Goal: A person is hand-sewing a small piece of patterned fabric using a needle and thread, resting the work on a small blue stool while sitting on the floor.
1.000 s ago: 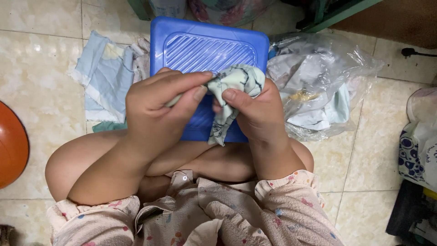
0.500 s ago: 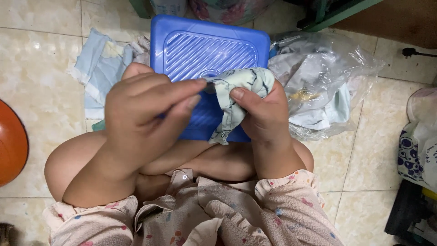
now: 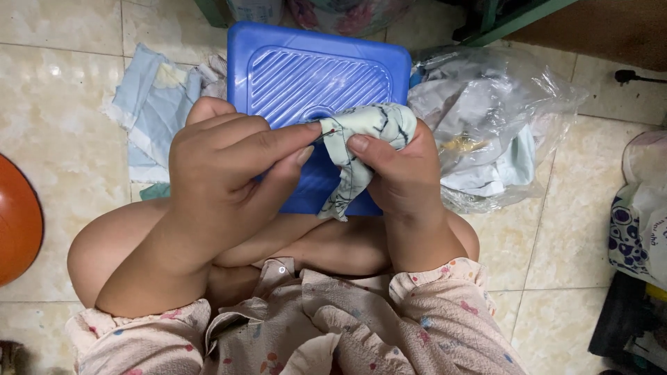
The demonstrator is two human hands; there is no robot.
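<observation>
Head view: the right hand (image 3: 399, 170) pinches a bunched scrap of pale green cloth (image 3: 361, 142) between thumb and fingers, its loose tail hanging down over the blue plastic lid (image 3: 316, 66). The left hand (image 3: 222, 173) is closed, thumb and forefinger pressed together at the cloth's left edge; whether they hold something thin there cannot be told. A clear plastic bag (image 3: 500, 111) of fabric crowds the lid's right edge, and light blue cloth pieces (image 3: 156, 104) lie at its left. The tiled floor (image 3: 62, 90) opens out further left.
</observation>
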